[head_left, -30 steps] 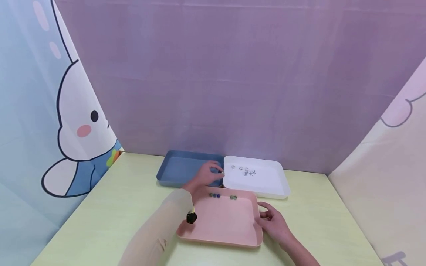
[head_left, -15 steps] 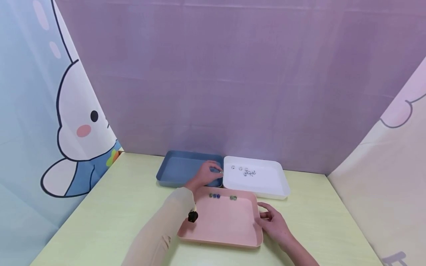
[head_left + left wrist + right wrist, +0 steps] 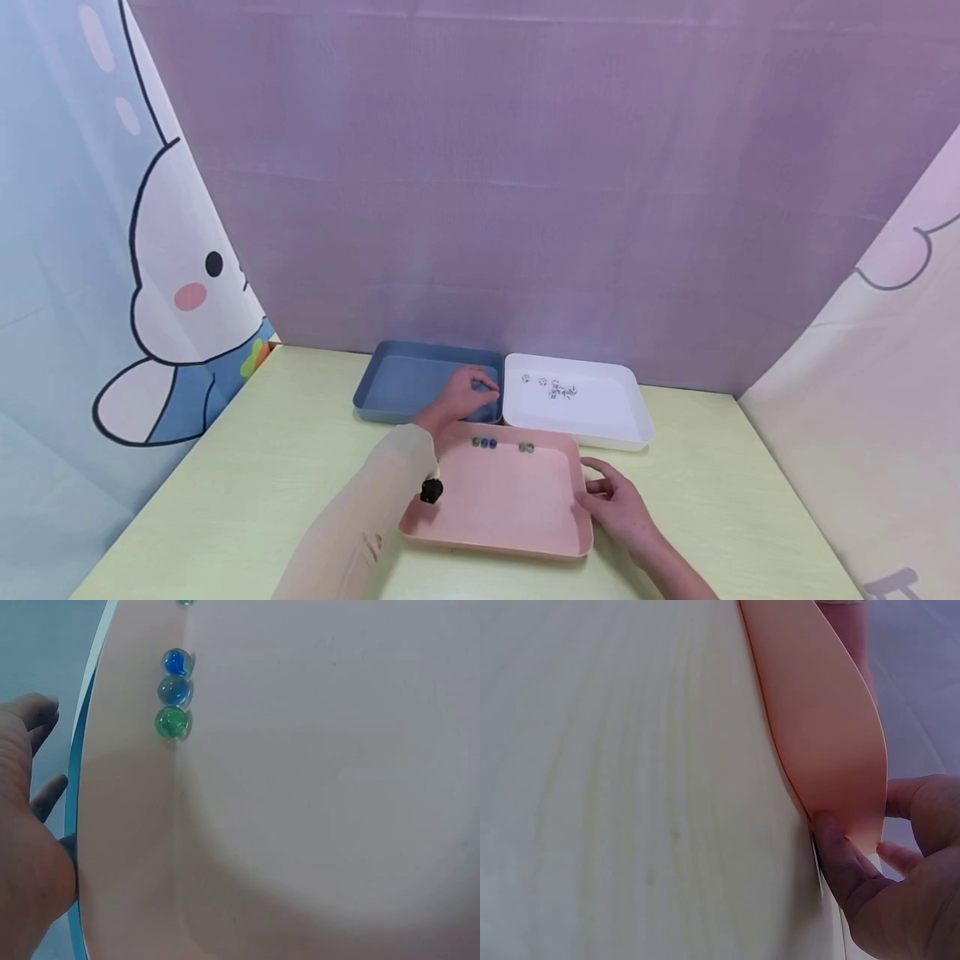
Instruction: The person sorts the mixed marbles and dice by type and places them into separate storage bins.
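My left hand is over the right end of a blue tray, thumb and index tips close together. Whether they pinch something small is hidden, also in the left wrist view, where the hand lies beyond the pink tray's edge. At the right wall of the pink tray, my right hand grips the side; the right wrist view has fingers against the outer wall. Glass marbles lie along the pink tray's far side: a green marble and two blue marbles touching, then a pale greenish pair.
A white tray stands right of the blue one, with several small dark-and-clear pieces in it, too small to identify. All the trays sit on a pale yellow table. A purple curtain hangs behind its far edge.
A small dark spot at the left fingertips, visible one second ago, no longer shows. The left hand has shifted very slightly left; the right hand and trays hold their places.
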Demonstrator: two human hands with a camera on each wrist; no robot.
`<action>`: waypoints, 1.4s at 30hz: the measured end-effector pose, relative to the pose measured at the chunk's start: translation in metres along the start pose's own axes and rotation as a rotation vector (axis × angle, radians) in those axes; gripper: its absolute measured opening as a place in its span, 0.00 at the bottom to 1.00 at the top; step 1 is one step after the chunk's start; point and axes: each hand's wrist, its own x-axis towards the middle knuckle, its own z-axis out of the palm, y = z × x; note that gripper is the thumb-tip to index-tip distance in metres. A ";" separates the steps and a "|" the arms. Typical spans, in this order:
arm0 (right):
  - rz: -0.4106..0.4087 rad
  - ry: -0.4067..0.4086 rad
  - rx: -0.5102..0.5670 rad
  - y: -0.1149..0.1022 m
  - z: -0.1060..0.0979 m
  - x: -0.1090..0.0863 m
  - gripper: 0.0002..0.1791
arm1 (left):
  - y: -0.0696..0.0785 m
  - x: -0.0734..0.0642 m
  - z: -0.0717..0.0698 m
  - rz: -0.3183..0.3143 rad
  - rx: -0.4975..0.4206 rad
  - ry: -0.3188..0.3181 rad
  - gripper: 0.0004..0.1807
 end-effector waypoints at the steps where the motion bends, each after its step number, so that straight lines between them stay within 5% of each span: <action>1: -0.001 0.000 -0.002 0.000 0.000 0.000 0.30 | -0.002 0.000 -0.001 0.009 0.003 -0.001 0.06; 6: -0.004 0.005 -0.001 0.002 0.000 0.000 0.30 | 0.003 -0.002 -0.007 0.060 0.110 -0.057 0.05; 13: -0.001 0.004 -0.003 0.001 0.000 0.002 0.29 | 0.023 0.000 -0.017 0.219 0.476 -0.168 0.05; 19: 0.010 0.009 -0.013 -0.001 0.001 0.002 0.30 | 0.036 0.002 -0.023 0.281 0.712 -0.284 0.06; 34: 0.006 0.028 -0.029 0.000 0.001 0.001 0.30 | 0.075 -0.022 -0.032 0.310 0.939 -0.466 0.12; 42: 0.004 0.024 -0.019 0.002 0.002 0.000 0.30 | 0.069 -0.036 -0.021 0.318 1.092 -0.469 0.13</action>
